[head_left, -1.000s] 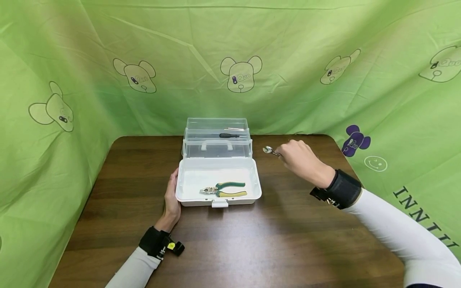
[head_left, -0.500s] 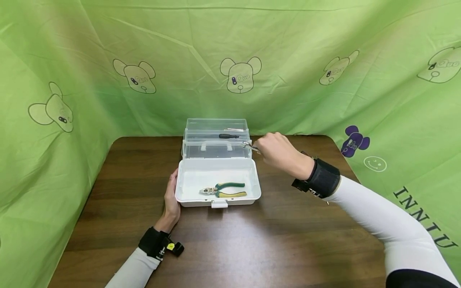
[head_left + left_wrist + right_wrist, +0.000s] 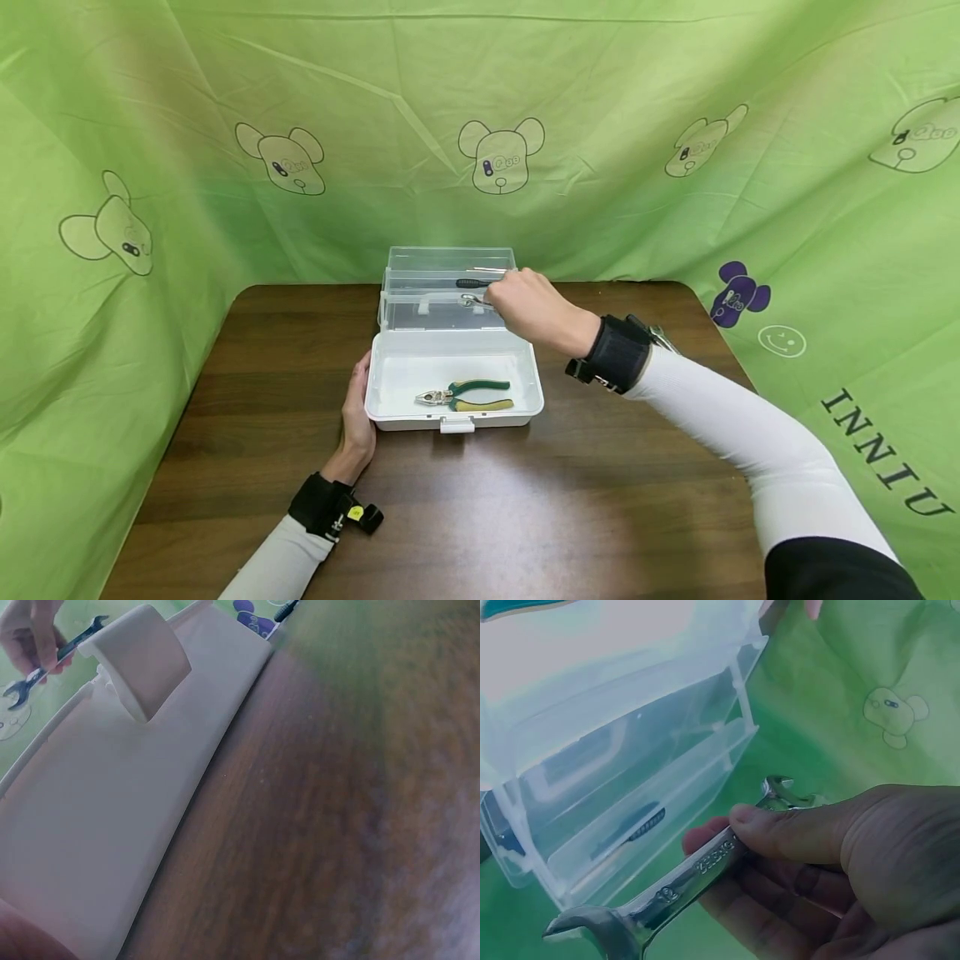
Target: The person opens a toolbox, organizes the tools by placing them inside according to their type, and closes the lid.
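Note:
My right hand (image 3: 528, 304) pinches a shiny double open-end wrench (image 3: 682, 889) between thumb and fingers, over the right part of the clear lid section. Both wrench jaws stick out past the fingers in the right wrist view. My left hand (image 3: 357, 417) lies along the left side wall of the white toolbox (image 3: 453, 422), touching it. The box stands with its lid folded back. Pliers (image 3: 472, 396) with green and yellow handles lie in the white bottom. Behind, a black-handled screwdriver (image 3: 472, 283) rests in a clear tray (image 3: 420, 279).
Brown wooden table (image 3: 255, 400) lies under the box. A metal thing (image 3: 662, 340), mostly hidden by the right forearm, shows at the right. Green cloth (image 3: 360, 208) with printed bear heads hangs close behind the table and along both sides.
My right hand has carried the wrench leftward, from beside the box to over its clear lid section. My left hand and the toolbox have stayed in place.

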The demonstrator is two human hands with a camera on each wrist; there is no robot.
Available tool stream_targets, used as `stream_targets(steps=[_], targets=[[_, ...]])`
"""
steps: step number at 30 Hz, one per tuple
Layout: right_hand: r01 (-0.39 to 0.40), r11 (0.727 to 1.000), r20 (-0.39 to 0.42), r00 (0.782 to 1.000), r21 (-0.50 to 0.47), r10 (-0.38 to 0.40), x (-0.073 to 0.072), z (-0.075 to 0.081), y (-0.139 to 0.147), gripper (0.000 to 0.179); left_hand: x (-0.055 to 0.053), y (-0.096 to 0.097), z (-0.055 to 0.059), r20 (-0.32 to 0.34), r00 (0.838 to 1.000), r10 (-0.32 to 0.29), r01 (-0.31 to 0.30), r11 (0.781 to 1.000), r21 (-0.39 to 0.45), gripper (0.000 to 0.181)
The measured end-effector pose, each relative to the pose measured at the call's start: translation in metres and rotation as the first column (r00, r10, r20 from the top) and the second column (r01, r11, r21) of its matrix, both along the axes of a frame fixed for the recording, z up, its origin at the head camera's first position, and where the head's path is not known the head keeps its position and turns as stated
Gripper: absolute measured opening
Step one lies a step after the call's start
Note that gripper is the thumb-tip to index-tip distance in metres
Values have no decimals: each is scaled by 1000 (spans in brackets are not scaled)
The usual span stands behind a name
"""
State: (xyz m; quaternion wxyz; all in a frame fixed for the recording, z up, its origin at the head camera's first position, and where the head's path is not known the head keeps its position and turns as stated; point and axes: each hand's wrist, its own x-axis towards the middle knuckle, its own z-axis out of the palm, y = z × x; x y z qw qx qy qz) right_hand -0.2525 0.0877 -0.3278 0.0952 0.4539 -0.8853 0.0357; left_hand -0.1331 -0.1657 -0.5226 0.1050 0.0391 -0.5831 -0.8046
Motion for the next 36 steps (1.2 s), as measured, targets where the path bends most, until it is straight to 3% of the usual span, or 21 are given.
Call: stream_targets(steps=[6,14,24,36], targets=[[-42,999,16,999,0,42,-6,-8,-16,44,0,0,0,13,1000,2,-2,1000,2,70],[-74,996,-26,997,54,76,-16,-25,-30,35,0,-1,0,5,1000,8,-8,1000,-19,68],[-62,990,28,998,123,59,-27,-44,-40,33,1,-1,0,-3,1000,0,0,1000,-10,69],[-57,985,10,998,160,56,-29,-59,-45,30,-1,0,-1,-4,1000,0,0,1000,0,68]])
